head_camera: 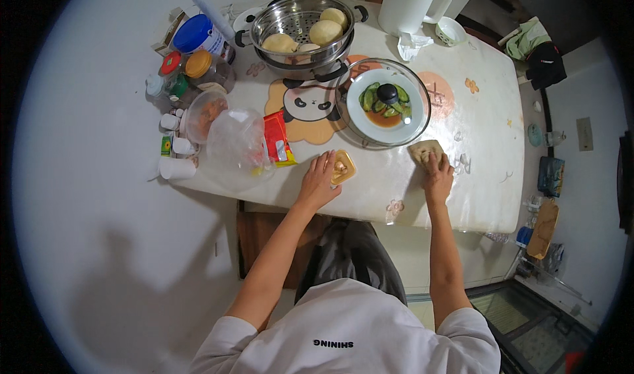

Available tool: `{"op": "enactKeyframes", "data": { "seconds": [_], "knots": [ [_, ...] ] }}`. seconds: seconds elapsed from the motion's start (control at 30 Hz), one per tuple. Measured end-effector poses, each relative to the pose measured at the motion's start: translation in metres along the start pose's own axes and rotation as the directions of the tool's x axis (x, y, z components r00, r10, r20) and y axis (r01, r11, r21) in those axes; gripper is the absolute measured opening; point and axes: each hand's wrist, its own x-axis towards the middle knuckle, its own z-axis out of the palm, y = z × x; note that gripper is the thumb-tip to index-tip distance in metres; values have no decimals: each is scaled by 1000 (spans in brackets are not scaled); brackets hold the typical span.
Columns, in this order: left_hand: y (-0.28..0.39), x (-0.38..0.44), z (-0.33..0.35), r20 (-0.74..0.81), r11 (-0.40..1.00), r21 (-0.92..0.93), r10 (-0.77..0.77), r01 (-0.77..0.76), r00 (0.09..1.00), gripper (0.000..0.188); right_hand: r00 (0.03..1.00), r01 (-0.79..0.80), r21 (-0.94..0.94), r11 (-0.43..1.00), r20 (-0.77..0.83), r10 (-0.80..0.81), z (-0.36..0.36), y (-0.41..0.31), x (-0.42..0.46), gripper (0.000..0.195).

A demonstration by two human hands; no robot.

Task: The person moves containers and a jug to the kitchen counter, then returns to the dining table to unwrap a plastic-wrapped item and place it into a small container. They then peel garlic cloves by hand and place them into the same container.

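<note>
My left hand (319, 182) rests at the left side of a small yellow container (350, 170), its fingers along the rim; pale pieces lie inside. Whether it grips the container is not clear. Farther right, my right hand (438, 177) has its fingers on a crumpled beige cloth (424, 149) lying on the table. Between and beyond the hands, a glass lid with a black knob (387, 93) covers a white plate (360, 117) of green vegetable slices in brown sauce. A red and yellow packet (277, 136) lies left of my left hand.
A steel steamer pot (302, 59) holding pale round foods stands at the back, a white kettle (405, 7) and small bowl (450, 31) right of it. Jars, a blue-lidded tub (192, 33), a clear plastic bag (237, 144) and white bottles crowd the left edge of the table (366, 200).
</note>
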Motion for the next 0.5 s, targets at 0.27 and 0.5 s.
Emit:
{"op": "enactKeyframes", "data": {
  "seconds": [0.27,0.5],
  "knots": [
    [11,28,-9,-103,998,53,45,-40,994,82,985,97,117,988,-151,-79,-38,-48,22,60],
    [-37,-27,-76,-463,900,300,-154,318,873,83,951,301,545,783,-117,-285,-39,-114,27,52]
  ]
}}
